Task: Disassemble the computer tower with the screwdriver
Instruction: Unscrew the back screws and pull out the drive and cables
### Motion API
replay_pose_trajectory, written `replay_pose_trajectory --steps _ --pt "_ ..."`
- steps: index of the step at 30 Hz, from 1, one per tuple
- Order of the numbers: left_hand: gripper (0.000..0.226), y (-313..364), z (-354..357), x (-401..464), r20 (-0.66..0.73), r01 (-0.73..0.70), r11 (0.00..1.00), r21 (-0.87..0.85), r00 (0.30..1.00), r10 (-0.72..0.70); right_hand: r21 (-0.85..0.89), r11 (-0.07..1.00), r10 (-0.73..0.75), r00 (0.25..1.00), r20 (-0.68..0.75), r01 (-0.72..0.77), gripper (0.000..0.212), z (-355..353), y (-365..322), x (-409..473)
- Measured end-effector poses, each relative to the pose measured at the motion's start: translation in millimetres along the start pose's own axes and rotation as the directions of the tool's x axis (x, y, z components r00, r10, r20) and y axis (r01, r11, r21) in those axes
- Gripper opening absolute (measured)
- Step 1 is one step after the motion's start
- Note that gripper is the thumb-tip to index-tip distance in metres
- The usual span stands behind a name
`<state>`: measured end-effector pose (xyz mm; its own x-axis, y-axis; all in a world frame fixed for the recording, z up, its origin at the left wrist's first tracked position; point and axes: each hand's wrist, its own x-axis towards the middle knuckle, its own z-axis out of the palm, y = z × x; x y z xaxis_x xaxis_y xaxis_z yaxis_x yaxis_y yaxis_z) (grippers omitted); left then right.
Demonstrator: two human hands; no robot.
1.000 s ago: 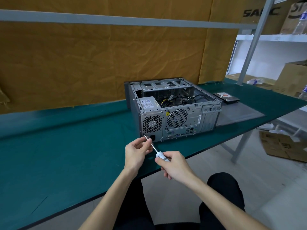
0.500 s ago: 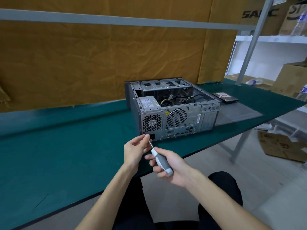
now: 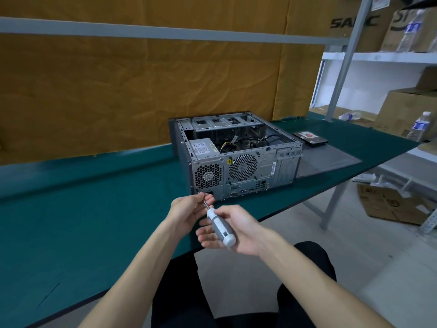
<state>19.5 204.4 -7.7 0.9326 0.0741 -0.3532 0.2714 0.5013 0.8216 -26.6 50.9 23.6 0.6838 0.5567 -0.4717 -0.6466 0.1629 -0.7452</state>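
Observation:
The grey computer tower [image 3: 238,157] lies on its side on the green table [image 3: 82,209], its open side up and its rear panel facing me. A screwdriver [image 3: 221,227] with a white and grey handle points its tip at the lower left corner of the rear panel, near the power supply grille. My left hand [image 3: 189,211] pinches the metal shaft close to the tip. My right hand [image 3: 238,230] holds the handle in its palm, fingers loosely around it. Cables and a power supply show inside the case.
A hard drive [image 3: 309,138] lies on the table right of the tower, beside a flat grey side panel [image 3: 328,159]. White shelving with cardboard boxes [image 3: 406,114] and water bottles stands at the right. A cardboard box [image 3: 392,204] sits on the floor. My knees are below the table edge.
The screwdriver handle has rolled in my right hand and now lies more exposed in the palm. My left hand has stayed pinching the shaft at the panel's corner.

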Motion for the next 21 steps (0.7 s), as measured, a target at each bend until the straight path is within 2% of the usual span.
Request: replay_pose_trajectory --steps 1,2,4,6,7,8,9,11,12,13,16,19,21 --pt "0.018 0 -1 0 0.015 0.0 1.0 -0.009 1.0 0.0 -0.028 1.0 -0.004 1.0 0.002 0.004 0.029 0 0 1" --pt "0.019 0 -1 -1 0.026 -0.004 1.0 -0.001 1.0 0.004 -0.147 0.989 -0.04 0.998 -0.048 0.032 0.024 1 1 3" --pt "0.02 0 1 -4 0.014 -0.024 0.996 0.086 1.0 0.023 -0.477 0.877 -0.165 0.968 -0.188 0.057 0.011 9 6 7" --pt "0.019 0 4 -5 -0.026 -0.045 0.983 0.177 0.998 0.051 -0.659 0.751 -0.288 0.92 -0.267 0.044 0.01 12 11 13" --pt "0.018 0 6 -6 -0.023 -0.042 0.983 0.181 0.999 0.047 -0.676 0.734 -0.326 0.905 -0.272 0.061 0.012 12 12 14" --pt "0.018 1 6 -7 -0.009 -0.028 0.988 0.151 1.0 0.03 -0.637 0.765 -0.322 0.913 -0.25 0.095 0.014 10 12 15" --pt "0.019 3 6 -8 0.013 -0.008 0.994 0.105 1.0 0.007 -0.531 0.839 -0.259 0.944 -0.204 0.115 0.017 9 11 13" --pt "0.022 5 3 -9 0.065 0.025 0.999 0.038 0.997 -0.027 -0.216 0.975 -0.055 0.998 -0.043 0.044 0.032 8 8 7" --pt "0.023 6 1 -9 0.09 0.035 0.999 0.016 0.995 -0.036 -0.111 0.994 -0.004 1.0 0.01 0.005 0.033 6 7 4" --pt "0.024 5 -1 -8 0.107 0.044 0.999 0.002 0.993 -0.044 -0.084 0.996 0.002 1.0 0.017 0.0 0.031 4 6 4" --pt "0.02 5 -1 -8 0.056 0.032 0.997 0.077 0.998 -0.036 -0.275 0.956 -0.151 0.978 -0.146 0.106 0.024 6 9 10" --pt "0.016 3 -2 -4 -0.073 -0.069 0.972 0.225 0.994 0.087 -0.569 0.813 -0.341 0.894 -0.291 0.125 0.02 11 12 19" --pt "0.013 4 -1 -5 -0.05 -0.051 0.988 0.144 0.997 0.059 -0.611 0.784 -0.361 0.884 -0.296 0.116 0.027 10 14 23"
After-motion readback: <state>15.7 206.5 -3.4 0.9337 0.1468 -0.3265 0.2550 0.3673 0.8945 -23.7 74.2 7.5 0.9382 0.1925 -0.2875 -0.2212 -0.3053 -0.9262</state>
